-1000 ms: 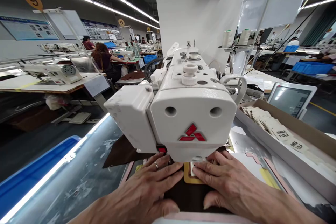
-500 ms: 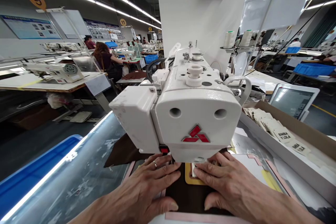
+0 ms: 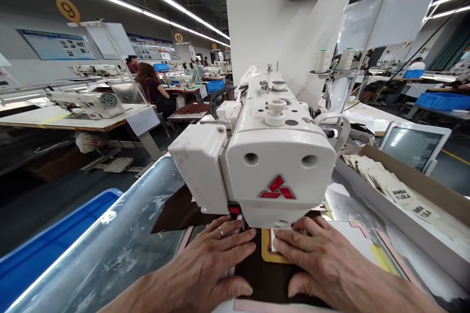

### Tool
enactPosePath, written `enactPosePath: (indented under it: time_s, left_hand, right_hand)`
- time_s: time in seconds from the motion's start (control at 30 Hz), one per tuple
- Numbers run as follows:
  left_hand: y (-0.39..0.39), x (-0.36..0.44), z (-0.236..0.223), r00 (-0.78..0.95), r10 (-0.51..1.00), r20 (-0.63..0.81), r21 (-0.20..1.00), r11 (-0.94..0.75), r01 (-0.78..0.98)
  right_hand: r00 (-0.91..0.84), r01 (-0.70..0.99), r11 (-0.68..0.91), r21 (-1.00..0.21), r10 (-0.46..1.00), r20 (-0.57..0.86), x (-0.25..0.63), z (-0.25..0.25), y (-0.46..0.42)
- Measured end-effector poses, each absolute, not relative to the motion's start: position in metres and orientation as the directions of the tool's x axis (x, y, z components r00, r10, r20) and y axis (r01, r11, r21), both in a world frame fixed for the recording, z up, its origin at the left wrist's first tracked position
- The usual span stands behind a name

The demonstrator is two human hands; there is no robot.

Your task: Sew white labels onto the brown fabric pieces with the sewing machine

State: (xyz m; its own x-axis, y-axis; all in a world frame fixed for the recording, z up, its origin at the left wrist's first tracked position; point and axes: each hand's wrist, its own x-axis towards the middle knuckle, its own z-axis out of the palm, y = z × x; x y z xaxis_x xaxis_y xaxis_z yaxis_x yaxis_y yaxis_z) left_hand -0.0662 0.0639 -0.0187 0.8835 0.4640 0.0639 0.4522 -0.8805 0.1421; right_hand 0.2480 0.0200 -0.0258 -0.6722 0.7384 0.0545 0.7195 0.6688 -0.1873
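Observation:
A white sewing machine (image 3: 268, 156) with a red three-diamond emblem fills the middle of the head view. Under its head lies dark brown fabric (image 3: 264, 279) with a yellow template (image 3: 267, 253) and a small white label (image 3: 273, 240) inside it. My left hand (image 3: 205, 269), a ring on one finger, lies flat on the fabric left of the needle area, fingers stretched out. My right hand (image 3: 316, 264) presses flat on the fabric to the right, fingertips touching the white label and yellow template. The needle itself is hidden by the machine head.
A cardboard box (image 3: 422, 190) with several printed labels (image 3: 398, 193) runs along the right. Behind it stands a tablet screen (image 3: 413, 146). A blue bin (image 3: 44, 249) sits low left. Thread cones (image 3: 323, 61) stand behind the machine. Other people sit at machines far left.
The camera view has shifted slightly, so the machine sits a little further right and lower. Both hands stay flat on the fabric in about the same place.

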Motion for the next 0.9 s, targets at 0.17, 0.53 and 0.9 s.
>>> enactPosePath:
  time_s: [0.17,0.53,0.9]
  left_hand:
    - [0.064,-0.065,-0.018,0.89,0.451,0.07,0.111,-0.89,0.442]
    - [0.076,-0.054,-0.01,0.868,0.49,0.083,0.165,-0.866,0.473]
    - [0.079,-0.054,-0.012,0.839,0.528,0.129,0.17,-0.845,0.506]
  right_hand:
    - [-0.666,0.717,0.674,-0.178,0.738,0.111,0.251,-0.032,0.018]
    - [-0.668,0.705,0.68,-0.202,0.732,0.133,0.255,-0.026,0.037]
    - [-0.666,0.692,0.697,-0.19,0.717,0.203,0.254,-0.024,0.045]
